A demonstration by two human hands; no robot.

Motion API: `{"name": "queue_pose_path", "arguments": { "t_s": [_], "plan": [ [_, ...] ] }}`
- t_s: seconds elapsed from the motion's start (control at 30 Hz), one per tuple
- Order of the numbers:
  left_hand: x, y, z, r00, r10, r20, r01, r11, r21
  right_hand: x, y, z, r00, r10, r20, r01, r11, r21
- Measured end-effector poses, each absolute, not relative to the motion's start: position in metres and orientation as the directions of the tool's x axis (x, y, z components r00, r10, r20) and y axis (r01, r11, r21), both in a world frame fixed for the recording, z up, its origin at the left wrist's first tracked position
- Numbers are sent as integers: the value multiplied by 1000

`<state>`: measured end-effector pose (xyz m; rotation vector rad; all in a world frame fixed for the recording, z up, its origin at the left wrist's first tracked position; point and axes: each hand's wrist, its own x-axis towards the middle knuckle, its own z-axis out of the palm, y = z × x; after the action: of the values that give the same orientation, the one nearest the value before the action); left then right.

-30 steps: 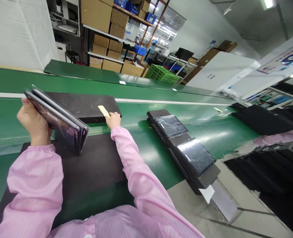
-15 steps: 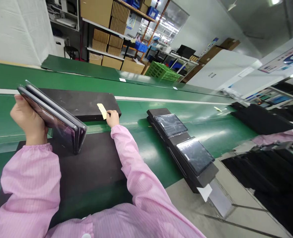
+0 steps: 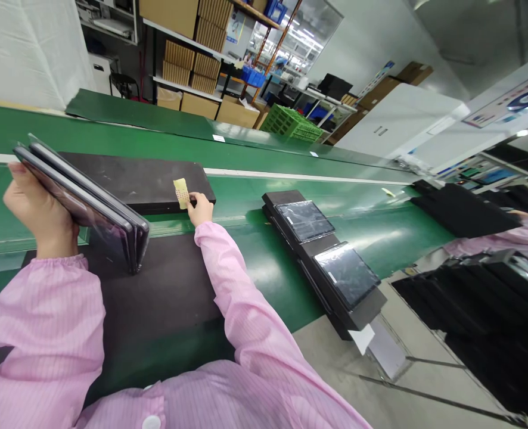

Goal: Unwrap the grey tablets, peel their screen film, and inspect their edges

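Head view, from where I stand: the person's left hand (image 3: pixel 43 205) grips a tilted bundle of wrapped tablets (image 3: pixel 78 199) above the green desk (image 3: pixel 268 256), while the right hand (image 3: pixel 201 210) pinches a yellow label (image 3: pixel 181 192) by the near edge of a black board (image 3: pixel 130 176). Whether label and board touch, I can't tell. Off to the right, two more tablets (image 3: pixel 348 274) lie on another board (image 3: pixel 320 244).
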<state>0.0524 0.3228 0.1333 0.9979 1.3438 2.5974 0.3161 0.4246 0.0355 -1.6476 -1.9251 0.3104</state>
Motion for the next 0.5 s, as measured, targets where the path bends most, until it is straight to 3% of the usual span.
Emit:
{"name": "queue_pose_path", "arguments": {
  "t_s": [0.5],
  "plan": [
    [51, 323, 128, -767, 355, 535, 217, -641, 736, 324, 432, 35, -127, 968, 216, 797, 229, -559]
  ]
}}
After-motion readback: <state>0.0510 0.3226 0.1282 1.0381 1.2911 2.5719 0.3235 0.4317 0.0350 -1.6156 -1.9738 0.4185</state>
